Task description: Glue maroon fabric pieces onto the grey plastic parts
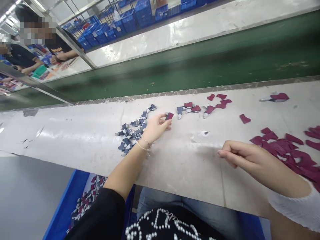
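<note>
My left hand reaches over the near bench and pinches a small dark red and grey piece between thumb and fingers. Just left of that wrist lies a loose heap of small dark grey pieces with pale parts. My right hand hovers above the bench, thumb and forefinger pressed together; anything between them is too small to make out. Beside it on the right spreads a pile of flat dark red cut pieces. Several red and grey pieces lie beyond my hands, near the far edge.
A small whitish spot with a dark tip is on the bench between my hands. Below, at left, a blue bin holds many red and grey pieces. Past the green strip, people sit by another bench, with blue crates behind.
</note>
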Demonstrator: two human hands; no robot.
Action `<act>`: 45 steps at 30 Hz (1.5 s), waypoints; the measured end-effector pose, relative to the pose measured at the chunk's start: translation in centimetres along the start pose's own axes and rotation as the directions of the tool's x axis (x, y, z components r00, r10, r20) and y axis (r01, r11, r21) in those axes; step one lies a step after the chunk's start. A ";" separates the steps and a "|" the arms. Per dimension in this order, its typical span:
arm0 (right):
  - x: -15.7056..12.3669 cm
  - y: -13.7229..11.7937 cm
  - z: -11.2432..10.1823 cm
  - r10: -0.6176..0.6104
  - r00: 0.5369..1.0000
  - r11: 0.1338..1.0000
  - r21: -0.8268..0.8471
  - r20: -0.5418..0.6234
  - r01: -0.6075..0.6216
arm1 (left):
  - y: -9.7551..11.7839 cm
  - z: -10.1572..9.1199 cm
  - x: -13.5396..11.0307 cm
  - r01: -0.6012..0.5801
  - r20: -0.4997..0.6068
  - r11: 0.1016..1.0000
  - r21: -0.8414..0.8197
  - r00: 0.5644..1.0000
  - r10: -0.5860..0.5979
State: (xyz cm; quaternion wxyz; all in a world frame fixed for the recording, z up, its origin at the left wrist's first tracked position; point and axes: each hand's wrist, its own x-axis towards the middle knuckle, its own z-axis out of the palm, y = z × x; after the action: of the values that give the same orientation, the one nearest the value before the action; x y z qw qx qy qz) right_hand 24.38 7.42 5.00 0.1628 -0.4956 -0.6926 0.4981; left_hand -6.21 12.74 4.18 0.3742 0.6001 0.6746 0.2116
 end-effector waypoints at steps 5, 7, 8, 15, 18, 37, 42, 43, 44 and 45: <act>1.1 0.0 -0.3 0.040 0.985 0.998 0.061 -0.170 -0.030 | 0.4 -2.2 3.4 0.020 -0.192 0.936 0.351 0.980 0.051; 2.1 0.0 0.6 0.036 0.984 0.998 0.063 -0.176 -0.025 | -0.3 -2.9 4.5 0.067 -0.247 0.890 0.452 0.968 0.052; 2.8 0.0 1.2 0.022 0.987 0.998 0.067 -0.161 -0.011 | -0.8 -3.3 5.0 0.087 -0.256 0.869 0.488 0.965 0.047; 5.5 1.3 3.2 -0.123 0.992 0.959 0.259 0.023 0.113 | -1.5 -4.6 5.1 0.038 -0.203 0.830 0.557 0.975 0.092; 4.6 1.6 1.4 -0.244 0.966 0.900 0.392 0.085 0.193 | 0.0 -4.6 2.0 -0.102 -0.153 0.895 0.435 0.971 0.185; 4.2 2.8 1.0 -0.251 0.962 0.864 0.472 0.106 0.174 | -2.2 2.6 -2.5 -0.417 0.072 0.751 0.512 0.892 0.446; 4.2 2.7 0.7 -0.236 0.969 0.907 0.376 0.078 0.191 | -3.6 1.5 -2.7 -0.408 0.083 0.751 0.519 0.899 0.430; 4.3 2.6 0.6 -0.246 0.965 0.916 0.346 0.088 0.202 | -3.8 0.9 -2.7 -0.411 0.092 0.750 0.519 0.898 0.429; 4.4 2.4 0.6 -0.248 0.964 0.926 0.315 0.100 0.206 | -4.0 0.3 -2.6 -0.417 0.107 0.745 0.521 0.898 0.427; 4.5 2.3 0.7 -0.239 0.965 0.938 0.283 0.111 0.200 | -4.1 -0.3 -2.6 -0.419 0.124 0.742 0.524 0.899 0.420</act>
State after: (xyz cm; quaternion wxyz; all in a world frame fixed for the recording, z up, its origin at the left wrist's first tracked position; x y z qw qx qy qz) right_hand 23.02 10.96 1.53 0.2330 -0.3512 -0.6796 0.6004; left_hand -9.12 9.52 2.07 0.1327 0.8163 0.5544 0.0931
